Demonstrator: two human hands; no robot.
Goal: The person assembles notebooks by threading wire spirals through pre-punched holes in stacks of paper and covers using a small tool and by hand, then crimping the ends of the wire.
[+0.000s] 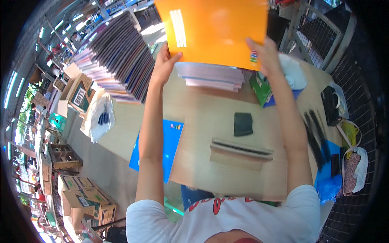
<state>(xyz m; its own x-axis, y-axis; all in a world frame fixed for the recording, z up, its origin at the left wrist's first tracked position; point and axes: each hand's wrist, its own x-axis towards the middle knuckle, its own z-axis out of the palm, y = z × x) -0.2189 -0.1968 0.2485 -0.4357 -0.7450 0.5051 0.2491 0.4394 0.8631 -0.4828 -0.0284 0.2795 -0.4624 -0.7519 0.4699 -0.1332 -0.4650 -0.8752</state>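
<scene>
Both my hands hold up a glossy orange cover sheet [219, 32] with white stripes and a small coloured mark. It runs out of view at the top. My left hand [165, 62] pinches its lower left corner, thumb on the face. My right hand [265, 56] grips the right edge the same way. Partly covered by the sheet, a stack of white paper pads [210, 76] lies on the table. To the left rises a tall stack of dark-spined notebooks [121, 52]. A blue cover [172, 150] lies under my left forearm, at the table's edge.
On the table [194, 117] are a dark square pad [243, 124] and a long wooden block with a dark strip [241, 150]. Black strips [318, 137] and a black device [331, 106] lie right. Scissors [104, 115] rest on plastic at left. Cartons [83, 202] stand lower left.
</scene>
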